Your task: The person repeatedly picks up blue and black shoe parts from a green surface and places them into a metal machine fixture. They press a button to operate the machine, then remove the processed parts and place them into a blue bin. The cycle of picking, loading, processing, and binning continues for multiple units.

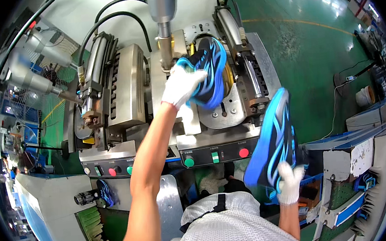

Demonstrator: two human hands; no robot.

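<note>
My left hand (182, 85), in a white glove, is closed on the collar of a black and blue sports shoe (214, 72). That shoe is tilted over the right-hand station of a metal shoe press (229, 112), beside its vertical steel ram (165, 40). Off to the right, my gloved right hand (291, 183) grips a second blue and black sports shoe (272, 136) by its heel end. Its toe points up and away from me, in front of the press's right corner. The fingers under each shoe are partly hidden.
Along the press front runs a control panel (214, 157) with red and green buttons. A second station with a steel block (128, 87) stands left. At lower left and right are racks with bristles (95, 232); another blue shoe (106, 193) lies near the left one.
</note>
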